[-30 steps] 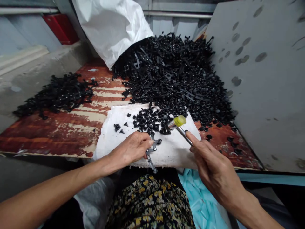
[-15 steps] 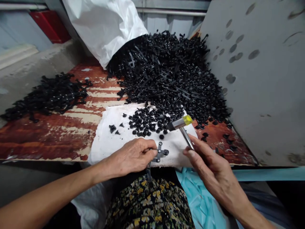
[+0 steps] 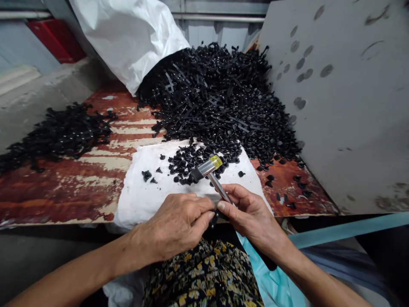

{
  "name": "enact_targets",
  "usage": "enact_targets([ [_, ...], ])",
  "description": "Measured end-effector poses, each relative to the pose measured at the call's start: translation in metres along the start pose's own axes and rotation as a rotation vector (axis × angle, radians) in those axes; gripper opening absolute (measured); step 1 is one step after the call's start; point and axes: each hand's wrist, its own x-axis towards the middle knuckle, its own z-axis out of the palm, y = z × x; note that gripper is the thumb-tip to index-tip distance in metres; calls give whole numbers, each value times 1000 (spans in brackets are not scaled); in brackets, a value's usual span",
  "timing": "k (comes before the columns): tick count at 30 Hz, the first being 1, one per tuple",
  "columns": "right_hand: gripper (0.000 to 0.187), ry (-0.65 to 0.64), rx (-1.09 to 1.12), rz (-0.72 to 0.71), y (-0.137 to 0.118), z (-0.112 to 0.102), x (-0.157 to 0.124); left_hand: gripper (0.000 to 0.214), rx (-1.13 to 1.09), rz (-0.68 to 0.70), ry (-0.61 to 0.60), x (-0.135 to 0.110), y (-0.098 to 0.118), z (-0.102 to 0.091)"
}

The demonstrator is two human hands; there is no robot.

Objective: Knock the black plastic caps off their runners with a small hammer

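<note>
My right hand (image 3: 254, 215) is wrapped round the metal handle of a small mallet (image 3: 206, 168), whose head has one black face and one yellow face. The mallet head hangs over small black studs (image 3: 180, 164) on a white cloth (image 3: 142, 166). Close beside it, my left hand (image 3: 179, 224) pinches a black strip-like plastic part (image 3: 214, 219) near the cloth's front edge. That part is mostly hidden by my fingers, and my right fingertips are right up against it; whether they grip it too I cannot tell.
A large heap of black parts (image 3: 217, 94) spills from a white sack (image 3: 128, 38) at the back. A smaller pile (image 3: 64, 132) lies on the left of the worn red board (image 3: 64, 187). A grey panel (image 3: 338, 128) stands along the right, with loose studs before it.
My right hand has brought the mallet left and closer to my left hand. The black cross-shaped part has been lifted off the cloth and drawn toward me in my left fingers.
</note>
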Motion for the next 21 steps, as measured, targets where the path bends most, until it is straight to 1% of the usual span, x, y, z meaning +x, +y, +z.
enact_targets([
  [1,23,22,17,-7,-1,0,0,11,-58,-39,94,-2,-1,1],
  [2,24,55,29,-11,-3,0,1,13,-143,-103,207,-3,-1,2],
  [3,26,95,34,-12,-6,0,1,23,-256,-183,312,-5,-2,3],
  [4,27,130,31,-10,-8,0,2,33,-391,-267,379,-6,-2,4],
  [5,28,156,23,-7,-9,1,2,40,-539,-343,394,-6,-2,5],
  [7,29,170,7,1,-11,2,3,48,-820,-450,315,-5,0,8],
  [9,31,143,-4,15,-9,4,3,54,-1026,-505,234,-1,4,11],
  [12,32,112,-5,12,-6,6,3,60,-1227,-571,267,7,11,17],
  [14,30,119,-4,-2,-4,5,3,62,-1292,-605,269,11,14,21],
  [16,27,134,-14,-12,-3,3,3,60,-1304,-600,228,12,16,25],
  [19,27,133,-57,-25,-2,-1,2,54,-1263,-573,181,13,13,25],
  [21,28,142,-89,-36,-2,-4,1,51,-1222,-592,207,15,8,21],
])
